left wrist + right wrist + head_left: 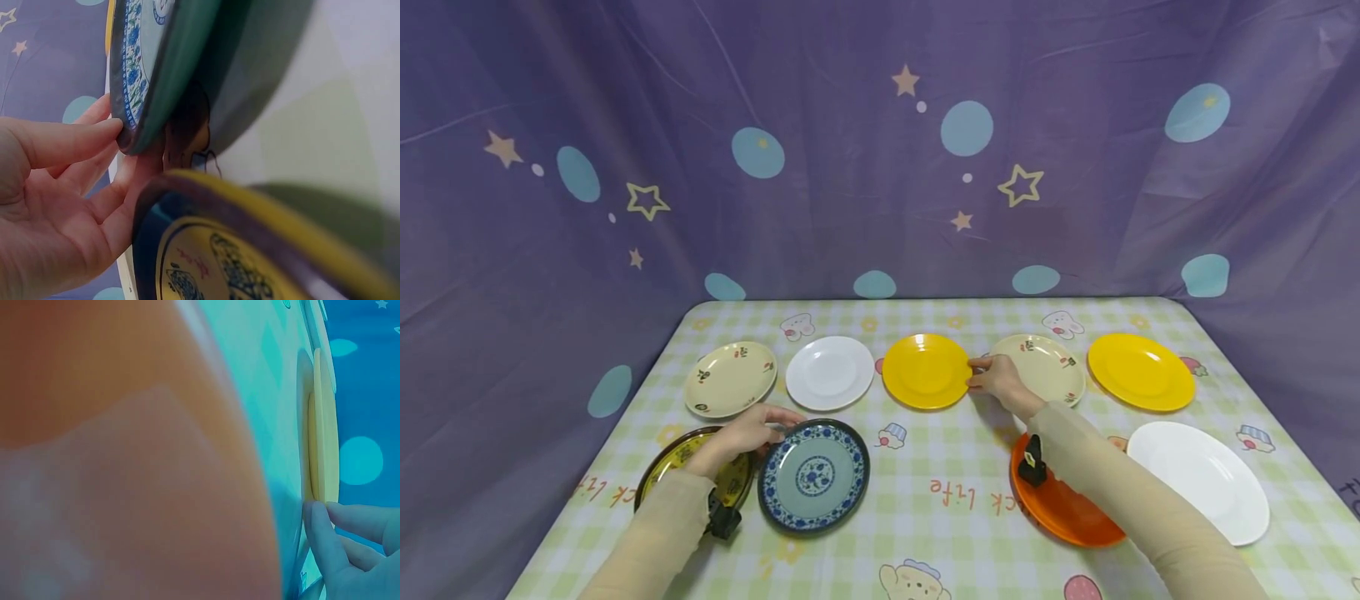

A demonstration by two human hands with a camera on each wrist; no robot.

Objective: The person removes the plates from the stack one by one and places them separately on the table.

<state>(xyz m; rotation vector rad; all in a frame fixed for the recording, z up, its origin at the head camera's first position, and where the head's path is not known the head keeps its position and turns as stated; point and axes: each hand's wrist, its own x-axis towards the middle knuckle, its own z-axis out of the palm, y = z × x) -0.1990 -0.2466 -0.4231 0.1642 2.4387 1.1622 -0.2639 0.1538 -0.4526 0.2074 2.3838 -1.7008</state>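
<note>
My left hand (747, 434) pinches the upper left rim of a blue flower-patterned plate (815, 475) with a dark edge. In the left wrist view, thumb and fingers close on that plate's rim (132, 134). Partly under my left forearm lies a yellow-brown patterned plate (733, 482). My right hand (1002, 383) grips the right edge of the middle yellow plate (927, 372), which the right wrist view shows edge-on between thumb and fingers. Beneath my right forearm are an orange plate (1067, 508) and, farther back, a cream plate (1047, 367) with small motifs.
Along the back stand another cream plate (731, 379), a small white plate (830, 373) and a second yellow plate (1141, 372). A larger white plate (1198, 482) lies at the right. All rest on a green checked tablecloth (925, 521), with a purple curtain (850, 225) behind.
</note>
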